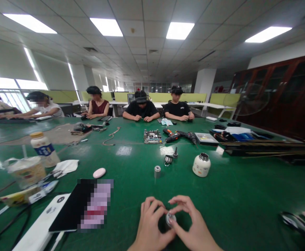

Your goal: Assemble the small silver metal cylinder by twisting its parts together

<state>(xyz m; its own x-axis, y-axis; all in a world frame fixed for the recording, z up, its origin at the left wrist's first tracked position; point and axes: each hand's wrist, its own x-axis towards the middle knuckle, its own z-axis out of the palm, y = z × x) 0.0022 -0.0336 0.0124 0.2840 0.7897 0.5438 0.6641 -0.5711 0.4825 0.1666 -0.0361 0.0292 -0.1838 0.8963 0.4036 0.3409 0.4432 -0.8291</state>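
My left hand [152,223] and my right hand [190,223] meet near the bottom centre, fingers curled around a small round metal part [170,219]. Both hands touch the part, and its lower side is hidden between them. Farther up the green table [131,195] stands a small metal cylinder [157,171]. Beyond that lie a metal piece with a ring [168,160] and a dark pointed fitting [175,152]. To the right is a cream-coloured jar [201,165] with an open metal mouth.
A tablet [72,205], white box [39,226], pink oval object [99,173], drink cup [27,172] and bottle [44,150] are at left. Beyond are a circuit board [152,136] and power drills [172,135]. Several people sit across the table. Cables [296,223] lie at right.
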